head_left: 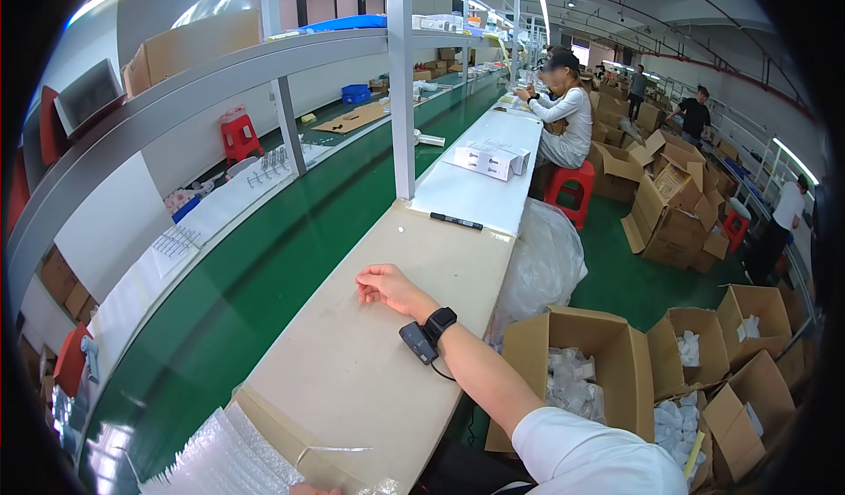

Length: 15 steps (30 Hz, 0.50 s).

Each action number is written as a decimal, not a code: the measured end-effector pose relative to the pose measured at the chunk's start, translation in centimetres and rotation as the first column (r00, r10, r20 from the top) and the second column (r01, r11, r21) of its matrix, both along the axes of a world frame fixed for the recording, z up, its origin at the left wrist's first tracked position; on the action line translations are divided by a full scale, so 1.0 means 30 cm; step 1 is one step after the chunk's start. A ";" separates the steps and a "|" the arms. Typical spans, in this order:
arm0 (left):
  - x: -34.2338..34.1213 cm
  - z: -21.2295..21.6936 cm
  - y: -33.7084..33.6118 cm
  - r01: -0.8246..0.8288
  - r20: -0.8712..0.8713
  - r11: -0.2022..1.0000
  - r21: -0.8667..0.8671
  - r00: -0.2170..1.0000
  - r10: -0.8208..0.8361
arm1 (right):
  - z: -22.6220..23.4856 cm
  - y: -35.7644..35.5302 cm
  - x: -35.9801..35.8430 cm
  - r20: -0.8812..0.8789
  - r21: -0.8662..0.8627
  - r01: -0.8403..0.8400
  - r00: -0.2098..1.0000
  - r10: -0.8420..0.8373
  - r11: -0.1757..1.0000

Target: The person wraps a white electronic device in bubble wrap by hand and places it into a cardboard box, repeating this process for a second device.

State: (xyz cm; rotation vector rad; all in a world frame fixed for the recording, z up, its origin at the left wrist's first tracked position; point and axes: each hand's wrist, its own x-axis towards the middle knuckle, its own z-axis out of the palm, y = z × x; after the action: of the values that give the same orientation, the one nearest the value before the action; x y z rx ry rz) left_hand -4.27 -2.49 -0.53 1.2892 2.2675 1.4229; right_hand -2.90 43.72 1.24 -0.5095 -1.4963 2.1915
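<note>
My right hand [387, 287] reaches out over the tan tabletop [352, 363], its fingers loosely curled with gaps between them and no object visible in them. A black watch [439, 322] and a small black device [418, 341] with a cable sit on that wrist. At the lower edge only a sliver of my left hand [312, 490] shows; its fingers are hidden. It is nearest to a stack of clear bubble-wrap bags [220, 455] at the table's near left end. Farther along the table lie a black marker pen [456, 221] and a tiny white piece [401, 229].
A grey metal post [401, 90] rises at the table's left edge, beside a green conveyor belt [238, 293]. White printed boxes [488, 161] stand farther along. To the right are a clear plastic bag [550, 249] and an open carton [607, 345]. A seated co-worker [568, 112] works ahead.
</note>
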 end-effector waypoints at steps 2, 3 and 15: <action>0.008 0.015 0.004 -0.005 -0.003 1.000 0.020 1.000 0.005 | -0.002 -0.003 0.001 0.003 -0.004 0.003 1.000 -0.003 1.000; 0.012 0.036 0.006 -0.003 -0.014 1.000 -0.006 1.000 0.003 | -0.003 -0.004 0.002 0.006 -0.006 0.006 1.000 -0.006 1.000; 0.001 0.060 0.008 0.003 0.134 0.998 -0.070 0.991 0.007 | -0.014 0.011 0.005 0.001 0.019 0.006 1.000 -0.006 1.000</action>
State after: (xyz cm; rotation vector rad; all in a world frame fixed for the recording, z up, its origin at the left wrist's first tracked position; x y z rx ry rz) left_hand -4.23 -2.25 1.27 1.1358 2.2103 1.3740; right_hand -2.76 44.07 0.82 -0.5083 -1.5132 2.1704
